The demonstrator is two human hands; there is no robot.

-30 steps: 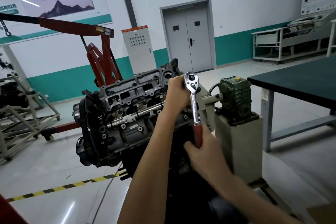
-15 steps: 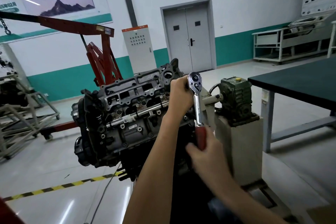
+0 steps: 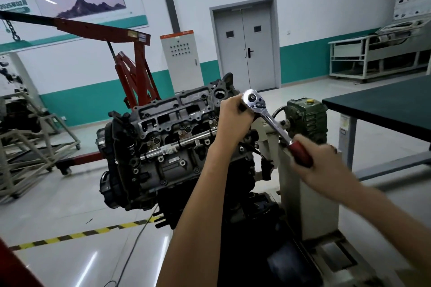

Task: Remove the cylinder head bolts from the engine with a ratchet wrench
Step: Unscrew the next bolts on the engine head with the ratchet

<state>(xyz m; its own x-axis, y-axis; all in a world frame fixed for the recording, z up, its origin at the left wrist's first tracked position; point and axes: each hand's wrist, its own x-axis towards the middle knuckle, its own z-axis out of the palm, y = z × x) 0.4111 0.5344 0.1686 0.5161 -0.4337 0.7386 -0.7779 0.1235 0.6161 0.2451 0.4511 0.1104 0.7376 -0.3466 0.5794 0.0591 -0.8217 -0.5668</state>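
I have one ratchet wrench point(image 3: 272, 120) on one engine point(image 3: 168, 142). My right hand point(image 3: 326, 165) fingers grip its red handle, and my left hand point(image 3: 231, 119) fingers curl round its head.

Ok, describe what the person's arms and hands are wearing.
Both forearms are bare to the picture's edge, no sleeves. The left hand and right hand are ungloved, with no watch, ring or bracelet showing; the right is motion-blurred.

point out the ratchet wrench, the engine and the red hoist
ratchet wrench point(image 3: 274, 124): head view, on its chrome shank
engine point(image 3: 172, 121): head view, on the cylinder head
red hoist point(image 3: 93, 28): head view, on its boom
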